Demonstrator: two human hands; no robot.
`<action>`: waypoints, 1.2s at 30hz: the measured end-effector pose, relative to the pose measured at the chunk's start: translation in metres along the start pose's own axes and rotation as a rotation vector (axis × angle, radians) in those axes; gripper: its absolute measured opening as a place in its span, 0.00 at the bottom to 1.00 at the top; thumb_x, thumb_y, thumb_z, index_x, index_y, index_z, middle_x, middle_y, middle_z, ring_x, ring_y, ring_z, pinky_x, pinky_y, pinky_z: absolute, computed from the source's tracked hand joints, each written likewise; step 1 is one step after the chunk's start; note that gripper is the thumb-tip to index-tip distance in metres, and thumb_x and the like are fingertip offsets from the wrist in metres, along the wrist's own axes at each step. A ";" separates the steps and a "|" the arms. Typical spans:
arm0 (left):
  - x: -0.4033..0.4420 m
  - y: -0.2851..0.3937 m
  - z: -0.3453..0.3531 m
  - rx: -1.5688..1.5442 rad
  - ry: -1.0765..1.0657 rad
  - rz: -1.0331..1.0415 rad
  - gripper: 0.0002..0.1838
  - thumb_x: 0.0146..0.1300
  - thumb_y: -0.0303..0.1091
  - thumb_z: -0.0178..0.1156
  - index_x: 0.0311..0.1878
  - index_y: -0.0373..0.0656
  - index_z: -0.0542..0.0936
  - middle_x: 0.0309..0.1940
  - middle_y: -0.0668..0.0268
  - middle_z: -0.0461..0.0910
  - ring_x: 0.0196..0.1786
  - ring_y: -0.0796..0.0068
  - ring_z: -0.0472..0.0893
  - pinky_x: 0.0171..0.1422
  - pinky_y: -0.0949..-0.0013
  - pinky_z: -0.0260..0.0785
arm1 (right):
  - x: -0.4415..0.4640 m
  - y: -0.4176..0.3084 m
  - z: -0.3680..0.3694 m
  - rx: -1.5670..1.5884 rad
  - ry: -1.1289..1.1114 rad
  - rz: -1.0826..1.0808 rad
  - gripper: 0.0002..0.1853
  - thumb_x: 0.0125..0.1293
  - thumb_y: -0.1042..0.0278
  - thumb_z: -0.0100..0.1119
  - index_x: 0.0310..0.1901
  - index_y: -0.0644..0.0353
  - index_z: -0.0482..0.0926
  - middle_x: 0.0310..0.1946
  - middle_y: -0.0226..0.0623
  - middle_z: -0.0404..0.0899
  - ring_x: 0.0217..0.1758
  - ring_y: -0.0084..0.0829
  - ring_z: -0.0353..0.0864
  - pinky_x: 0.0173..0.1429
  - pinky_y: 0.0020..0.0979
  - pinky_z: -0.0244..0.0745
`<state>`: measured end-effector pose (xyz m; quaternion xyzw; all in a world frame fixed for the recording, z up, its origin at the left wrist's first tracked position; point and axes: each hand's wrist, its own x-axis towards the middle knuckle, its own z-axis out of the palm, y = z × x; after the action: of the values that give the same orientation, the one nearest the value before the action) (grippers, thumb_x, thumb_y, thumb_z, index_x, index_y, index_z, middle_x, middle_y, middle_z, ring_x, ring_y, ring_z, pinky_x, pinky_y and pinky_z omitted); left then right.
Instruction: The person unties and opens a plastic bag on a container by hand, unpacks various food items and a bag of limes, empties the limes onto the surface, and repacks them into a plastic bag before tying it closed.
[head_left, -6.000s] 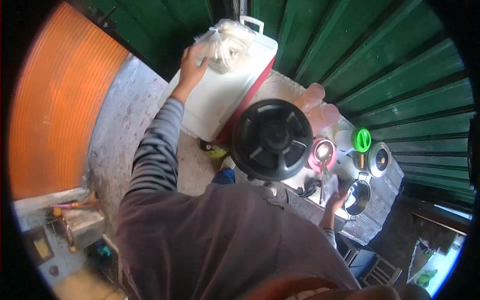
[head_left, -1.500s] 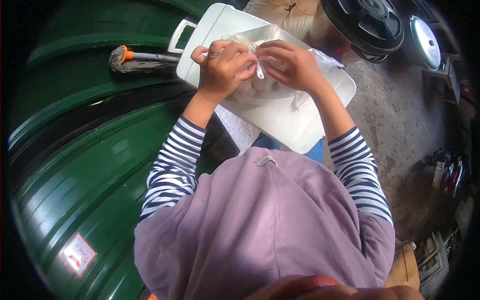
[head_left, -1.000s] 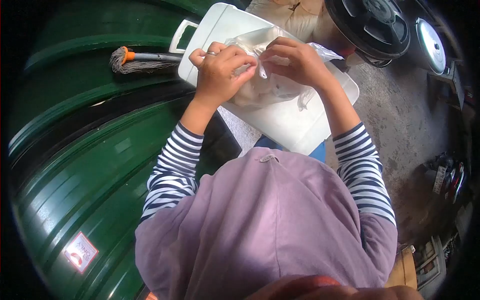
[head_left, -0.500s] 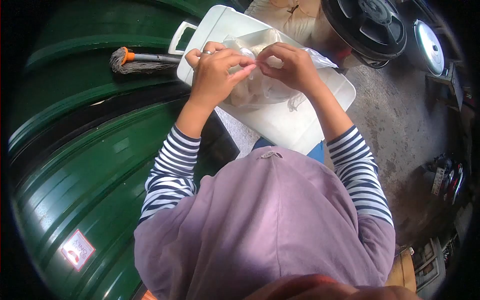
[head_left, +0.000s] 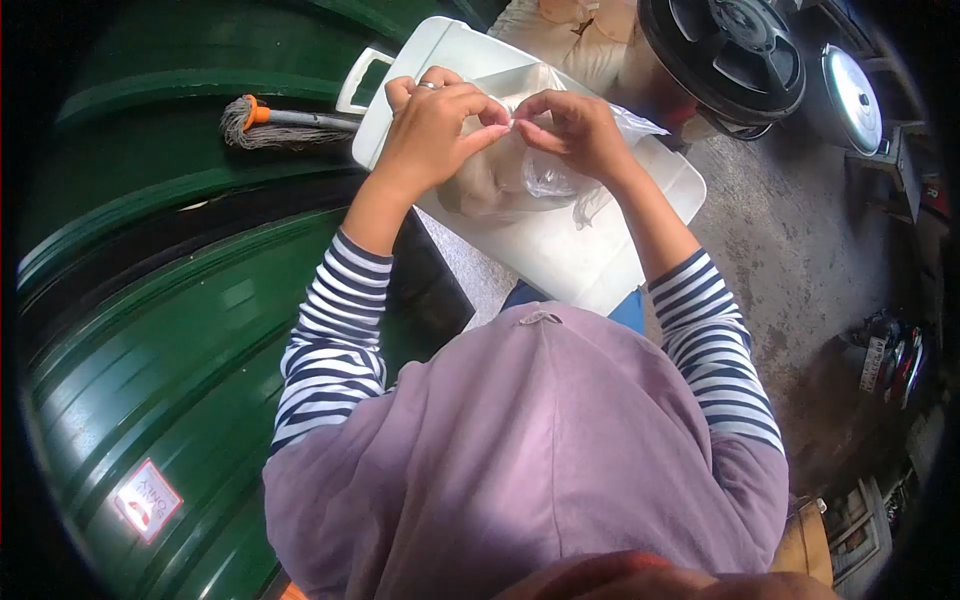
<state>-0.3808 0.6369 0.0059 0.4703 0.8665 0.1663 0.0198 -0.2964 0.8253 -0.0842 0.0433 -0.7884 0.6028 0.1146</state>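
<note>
A clear plastic bag [head_left: 480, 185] with pale contents that I cannot make out lies on a white cooler lid [head_left: 590, 255]. Above the bag, my left hand [head_left: 435, 125] pinches thumb and forefinger together on a small piece of the bag's plastic. My right hand [head_left: 575, 135] pinches the same spot from the other side, its fingertips nearly meeting those of my left hand. The pinched bit is tiny and mostly covered by the fingertips. Loose crumpled plastic spreads below and to the right of my right hand.
A mop head [head_left: 265, 125] with an orange collar lies left of the lid's handle [head_left: 362, 80]. At the upper right stand a large black-lidded container [head_left: 725, 55] and a silver lidded pot [head_left: 850, 98]. Green corrugated metal [head_left: 190, 340] fills the left side.
My hands have come from apart, the left near the bag and the right by a pot, to meet over the bag. Lately the knot's white end went out of sight and both pinches drew slightly apart.
</note>
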 end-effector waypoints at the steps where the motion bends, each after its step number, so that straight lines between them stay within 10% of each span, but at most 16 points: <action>1: 0.000 0.001 -0.001 -0.005 -0.007 -0.006 0.08 0.56 0.43 0.72 0.37 0.55 0.88 0.35 0.79 0.86 0.51 0.75 0.77 0.60 0.61 0.50 | 0.000 0.000 0.000 0.002 -0.001 0.002 0.07 0.62 0.69 0.71 0.39 0.60 0.85 0.25 0.26 0.79 0.24 0.14 0.66 0.29 0.22 0.63; 6: -0.002 -0.003 -0.003 -0.084 -0.051 -0.029 0.09 0.56 0.43 0.71 0.37 0.54 0.88 0.35 0.77 0.86 0.50 0.73 0.77 0.60 0.60 0.50 | -0.001 0.003 0.001 0.000 0.012 -0.051 0.08 0.62 0.67 0.71 0.39 0.60 0.85 0.23 0.24 0.75 0.24 0.14 0.64 0.28 0.22 0.60; 9: 0.004 -0.001 -0.007 -0.056 -0.104 -0.026 0.08 0.56 0.43 0.71 0.36 0.53 0.88 0.35 0.76 0.85 0.51 0.73 0.77 0.60 0.60 0.51 | -0.002 -0.001 -0.002 -0.022 -0.037 0.071 0.10 0.59 0.60 0.72 0.40 0.52 0.86 0.33 0.37 0.87 0.30 0.34 0.84 0.36 0.31 0.77; 15: 0.008 -0.001 0.007 0.042 -0.013 0.047 0.07 0.49 0.41 0.73 0.31 0.55 0.86 0.33 0.79 0.85 0.48 0.73 0.78 0.59 0.59 0.53 | -0.002 0.004 0.000 0.012 -0.026 0.021 0.08 0.64 0.68 0.69 0.40 0.62 0.84 0.30 0.27 0.84 0.32 0.14 0.77 0.37 0.21 0.74; 27: 0.008 -0.005 0.024 0.133 0.149 0.164 0.10 0.49 0.42 0.70 0.32 0.53 0.81 0.32 0.78 0.83 0.47 0.72 0.79 0.54 0.63 0.58 | -0.002 0.013 0.001 0.438 -0.007 0.140 0.09 0.64 0.67 0.68 0.43 0.62 0.84 0.33 0.32 0.85 0.37 0.18 0.80 0.44 0.26 0.76; 36: 0.012 -0.007 0.020 0.225 0.133 0.303 0.10 0.50 0.41 0.69 0.34 0.54 0.79 0.33 0.78 0.81 0.45 0.75 0.80 0.55 0.63 0.55 | 0.037 0.009 -0.035 0.047 -0.442 -0.039 0.09 0.66 0.69 0.67 0.43 0.64 0.82 0.34 0.29 0.85 0.39 0.18 0.80 0.47 0.25 0.77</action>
<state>-0.3891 0.6486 -0.0135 0.5825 0.7983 0.1003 -0.1156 -0.3300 0.8642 -0.0754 0.1924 -0.7792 0.5944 -0.0503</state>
